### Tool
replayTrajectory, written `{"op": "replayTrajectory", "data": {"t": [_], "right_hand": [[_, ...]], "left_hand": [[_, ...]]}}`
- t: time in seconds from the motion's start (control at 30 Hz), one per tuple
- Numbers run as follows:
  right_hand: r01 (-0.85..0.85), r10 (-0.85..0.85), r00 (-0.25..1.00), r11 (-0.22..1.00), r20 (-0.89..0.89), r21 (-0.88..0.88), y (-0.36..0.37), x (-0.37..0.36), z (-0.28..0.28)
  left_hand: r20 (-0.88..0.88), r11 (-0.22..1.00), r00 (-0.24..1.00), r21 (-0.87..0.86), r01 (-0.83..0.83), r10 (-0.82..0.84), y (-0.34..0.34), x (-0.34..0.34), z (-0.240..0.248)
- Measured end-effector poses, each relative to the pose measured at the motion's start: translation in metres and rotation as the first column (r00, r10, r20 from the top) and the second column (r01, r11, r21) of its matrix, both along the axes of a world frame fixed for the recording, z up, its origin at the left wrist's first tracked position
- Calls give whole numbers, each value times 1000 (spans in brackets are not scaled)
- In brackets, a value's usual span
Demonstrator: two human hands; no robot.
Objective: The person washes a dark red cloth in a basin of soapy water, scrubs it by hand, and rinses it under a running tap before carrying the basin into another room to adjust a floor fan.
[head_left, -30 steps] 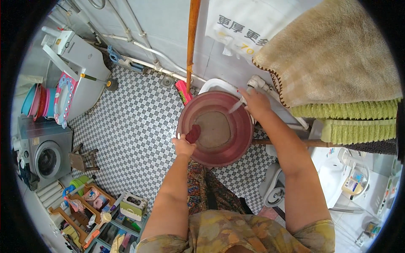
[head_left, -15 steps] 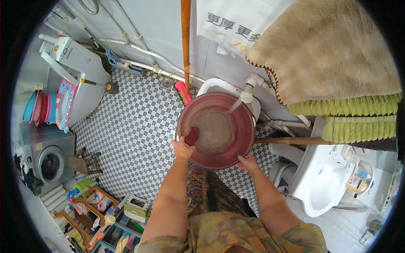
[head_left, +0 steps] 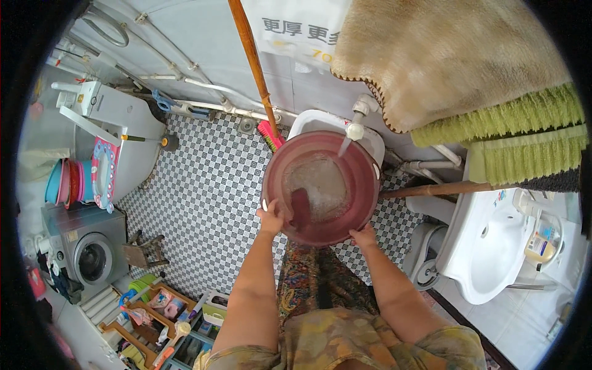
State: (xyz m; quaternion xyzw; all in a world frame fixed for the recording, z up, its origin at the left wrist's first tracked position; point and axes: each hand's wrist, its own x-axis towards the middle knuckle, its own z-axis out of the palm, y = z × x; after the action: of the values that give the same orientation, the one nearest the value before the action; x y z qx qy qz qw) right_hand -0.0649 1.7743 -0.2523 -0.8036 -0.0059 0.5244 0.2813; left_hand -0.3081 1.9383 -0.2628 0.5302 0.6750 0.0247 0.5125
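A wide reddish-brown basin (head_left: pixel 366 157) rests on a white sink or trough (head_left: pixel 302 121) by the wall. Water runs into it from a white pipe spout (head_left: pixel 354 131), and the pool inside looks cloudy and rippled. My left hand (head_left: pixel 271 219) grips the basin's rim at the near left, beside a white handle hole, with its fingers reaching over the inside. Close to those fingers lies a dark red cloth (head_left: pixel 300 208) in the water. At the near right, my right hand (head_left: pixel 364 235) is closed around the rim; its fingertips are partly hidden.
A pink brush (head_left: pixel 269 133) and a wooden pole (head_left: pixel 253 49) lean left of the basin. Another pole (head_left: pixel 444 189) crosses to the right, below hanging green mop cloths (head_left: pixel 530 139). A white washbasin (head_left: pixel 487 259) stands right; a washing machine (head_left: pixel 92 253) and stool (head_left: pixel 145 251) stand left.
The dark red cloth has gone from my left fingers down into the water. The water has spread and ripples more. My view has shifted slightly; both hands stay at the basin's rim.
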Motion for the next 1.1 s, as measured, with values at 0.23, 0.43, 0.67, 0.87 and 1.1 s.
{"op": "replayTrajectory", "data": {"t": [0.23,0.43,0.67,0.87,1.1], "right_hand": [[131,-127,990,990,-69,50,-4,3,-2],[133,-139,980,990,-140,-49,-1,7,5],[163,-167,957,986,-239,-38,12,2,21],[35,-61,969,993,-240,-108,4,16,18],[-549,243,592,820,769,164,73,57,79]], "left_hand": [[-69,886,990,457,-80,124,-27,20,24],[87,844,866,-286,-453,493,-37,24,3],[-24,677,870,-618,-400,492,-50,38,27],[78,632,766,-621,-463,638,-53,45,30],[76,624,720,-566,-538,689,-57,41,30]]}}
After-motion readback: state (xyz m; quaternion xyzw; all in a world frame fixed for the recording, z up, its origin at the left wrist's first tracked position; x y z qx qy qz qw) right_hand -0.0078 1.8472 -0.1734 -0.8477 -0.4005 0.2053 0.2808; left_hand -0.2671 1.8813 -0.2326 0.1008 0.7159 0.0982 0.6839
